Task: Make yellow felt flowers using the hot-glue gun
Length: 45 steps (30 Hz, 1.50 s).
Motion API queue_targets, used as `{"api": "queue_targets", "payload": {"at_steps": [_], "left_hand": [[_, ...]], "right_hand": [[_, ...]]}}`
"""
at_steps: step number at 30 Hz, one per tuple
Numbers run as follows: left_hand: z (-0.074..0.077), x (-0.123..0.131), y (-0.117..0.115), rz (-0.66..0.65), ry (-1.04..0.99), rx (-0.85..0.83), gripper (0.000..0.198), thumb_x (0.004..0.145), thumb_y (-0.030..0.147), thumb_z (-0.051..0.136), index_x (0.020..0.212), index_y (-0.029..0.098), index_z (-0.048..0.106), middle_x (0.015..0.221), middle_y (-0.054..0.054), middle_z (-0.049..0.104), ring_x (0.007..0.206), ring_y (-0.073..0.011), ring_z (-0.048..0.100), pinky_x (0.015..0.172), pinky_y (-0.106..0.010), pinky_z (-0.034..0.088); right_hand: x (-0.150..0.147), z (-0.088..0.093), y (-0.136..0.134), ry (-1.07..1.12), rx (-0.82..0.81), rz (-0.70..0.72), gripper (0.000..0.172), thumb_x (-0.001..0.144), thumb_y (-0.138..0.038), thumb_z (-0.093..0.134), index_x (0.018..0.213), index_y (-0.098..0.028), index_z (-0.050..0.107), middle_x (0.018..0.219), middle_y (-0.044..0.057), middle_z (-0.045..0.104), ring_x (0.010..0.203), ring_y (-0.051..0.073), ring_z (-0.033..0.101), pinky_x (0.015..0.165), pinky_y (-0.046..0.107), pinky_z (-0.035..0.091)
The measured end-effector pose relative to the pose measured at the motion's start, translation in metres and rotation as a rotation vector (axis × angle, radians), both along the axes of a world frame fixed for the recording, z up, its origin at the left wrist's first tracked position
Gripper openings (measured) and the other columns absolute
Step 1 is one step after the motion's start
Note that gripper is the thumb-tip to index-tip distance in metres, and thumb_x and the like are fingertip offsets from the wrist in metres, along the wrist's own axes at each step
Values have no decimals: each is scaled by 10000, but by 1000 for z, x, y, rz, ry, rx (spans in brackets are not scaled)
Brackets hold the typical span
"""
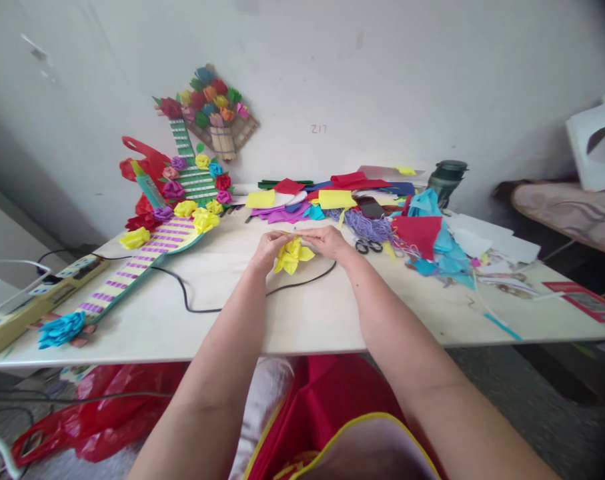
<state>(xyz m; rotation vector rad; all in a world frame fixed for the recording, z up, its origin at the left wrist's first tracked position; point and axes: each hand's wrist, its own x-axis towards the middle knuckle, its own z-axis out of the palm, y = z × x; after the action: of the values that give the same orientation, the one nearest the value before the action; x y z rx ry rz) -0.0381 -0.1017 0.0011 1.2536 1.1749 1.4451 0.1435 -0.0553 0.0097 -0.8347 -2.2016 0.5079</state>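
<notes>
pinching the yellow paper flower [292,257] by its top at frame centre, left hand [268,247] and right hand [328,241] let petals hang.

I see my left hand [268,245] and right hand [327,242] pinching a yellow paper flower [292,255] between them just above the white tabletop [312,313]. A black cable [202,300] curls beneath it. Scissors [368,246] lie just right of my right hand, beside purple string [367,225] and coloured paper scraps [432,243].
</notes>
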Motion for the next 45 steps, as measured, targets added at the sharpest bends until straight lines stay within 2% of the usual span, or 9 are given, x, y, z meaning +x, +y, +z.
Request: {"api": "queue_targets", "payload": {"at_steps": [7, 14, 21, 30, 40, 45], "left_hand": [[1, 1, -2, -46, -4, 11, 277, 540, 395, 787, 557, 143, 673, 560, -29, 621, 523, -153, 546, 514, -270, 411], [1, 1, -1, -73, 24, 29, 282, 565, 401, 781, 546, 145, 665, 549, -33, 608, 524, -156, 551, 507, -271, 402], [1, 1, 0, -120, 35, 36, 268, 565, 387, 768, 589, 132, 687, 572, -40, 628, 524, -151, 554, 512, -264, 410], [-1, 1, 1, -163, 25, 16, 281, 566, 387, 780, 636, 127, 702, 588, -51, 647, 526, -155, 574, 517, -260, 422], [-4, 2, 2, -177, -22, -8, 312, 512, 406, 817, 607, 130, 707, 563, -56, 658, 530, -167, 596, 535, -269, 441], [-5, 2, 4, -153, -39, -21, 291, 505, 374, 808, 601, 121, 700, 555, -56, 656, 513, -154, 580, 525, -261, 431]], "right_hand": [[-1, -3, 3, -1, 10, 15, 294, 880, -226, 653, 1121, -357, 758, 1154, -15, 750, 1140, 218, 688, 1007, 355, 525], [-3, -8, 5, 73, -14, 3, 267, 895, -297, 637, 1131, -306, 761, 1170, 26, 749, 1136, 221, 688, 1010, 366, 520], [-5, -7, 3, 26, 8, -69, 188, 878, -354, 657, 962, -288, 811, 964, 21, 795, 954, 216, 727, 846, 325, 545], [-7, -3, 4, 20, 89, -63, 157, 857, -276, 663, 831, -230, 810, 810, 28, 757, 769, 170, 665, 694, 264, 472], [-8, -5, 7, 114, -11, -84, 108, 785, -212, 716, 818, -236, 815, 832, 31, 753, 808, 185, 672, 713, 285, 495], [-10, -7, 7, 179, -9, -94, 97, 750, -172, 739, 770, -235, 810, 803, 15, 750, 761, 166, 665, 693, 272, 500]]}}
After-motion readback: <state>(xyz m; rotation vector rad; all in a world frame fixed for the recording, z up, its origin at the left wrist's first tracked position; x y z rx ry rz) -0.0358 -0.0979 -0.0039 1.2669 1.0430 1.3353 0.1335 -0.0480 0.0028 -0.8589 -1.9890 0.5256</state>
